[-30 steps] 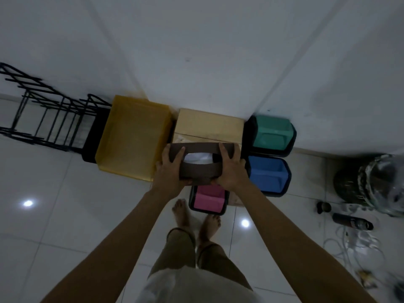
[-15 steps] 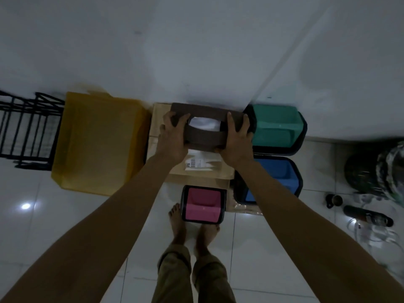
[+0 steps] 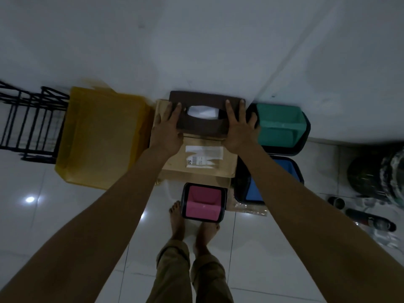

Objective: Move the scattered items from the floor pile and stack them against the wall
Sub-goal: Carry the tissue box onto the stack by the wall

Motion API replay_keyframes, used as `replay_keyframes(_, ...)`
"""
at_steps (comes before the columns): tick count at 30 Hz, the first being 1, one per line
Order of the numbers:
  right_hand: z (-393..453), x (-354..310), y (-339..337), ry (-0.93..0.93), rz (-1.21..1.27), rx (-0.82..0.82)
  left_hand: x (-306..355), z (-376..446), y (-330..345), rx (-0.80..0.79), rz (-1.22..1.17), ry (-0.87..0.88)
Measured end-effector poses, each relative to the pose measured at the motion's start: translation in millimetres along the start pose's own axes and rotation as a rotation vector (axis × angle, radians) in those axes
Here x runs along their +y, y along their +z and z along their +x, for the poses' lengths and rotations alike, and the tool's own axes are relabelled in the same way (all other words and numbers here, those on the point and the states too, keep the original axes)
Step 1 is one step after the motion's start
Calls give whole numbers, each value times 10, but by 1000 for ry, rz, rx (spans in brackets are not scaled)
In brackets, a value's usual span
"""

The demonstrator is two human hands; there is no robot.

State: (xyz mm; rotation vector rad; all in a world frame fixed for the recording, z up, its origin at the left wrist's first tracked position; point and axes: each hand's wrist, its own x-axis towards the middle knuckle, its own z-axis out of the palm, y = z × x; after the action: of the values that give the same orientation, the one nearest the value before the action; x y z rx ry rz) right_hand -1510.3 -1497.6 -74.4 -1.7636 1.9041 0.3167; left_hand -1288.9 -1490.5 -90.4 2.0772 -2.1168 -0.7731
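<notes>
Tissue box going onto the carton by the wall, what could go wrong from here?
1. The brown tissue box sits at the cardboard carton's far edge; releasing it skewed could let it tip.
2. The right hand is close to the green bin and could nudge it.

Black wire rack (image 3: 28,121) far left; dark bottle (image 3: 371,220) and cup (image 3: 336,202) on floor, right.
</notes>
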Motion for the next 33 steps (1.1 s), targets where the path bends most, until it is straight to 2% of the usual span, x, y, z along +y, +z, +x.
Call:
replay_keyframes(3,-315,-77,-97,-7,155,21,109,-328,-118,65,-226,-19)
replay_keyframes(6,-719,-204,-81,-2,346,96,242,-819,-210,53,-408,-63)
replay_keyframes(9,-1112,-333,-31,-24,491,97,314,-1302,-301,-16,-478,-145)
replay_keyframes(13,-1578,-470,-45,-81,555,-20,258,-1733,-468,-102,-483,-143)
replay_keyframes(19,-2159,-610,-72,-108,636,-63,230,-2232,-800,-60,-529,-125)
replay_keyframes(27,-2899,-861,-10,-110,649,-116,150,-3276,-962,104,-709,-187)
replay_keyframes(33,-3656,-1596,201,-322,389,-260,-369,-4612,-1024,287,-678,-333)
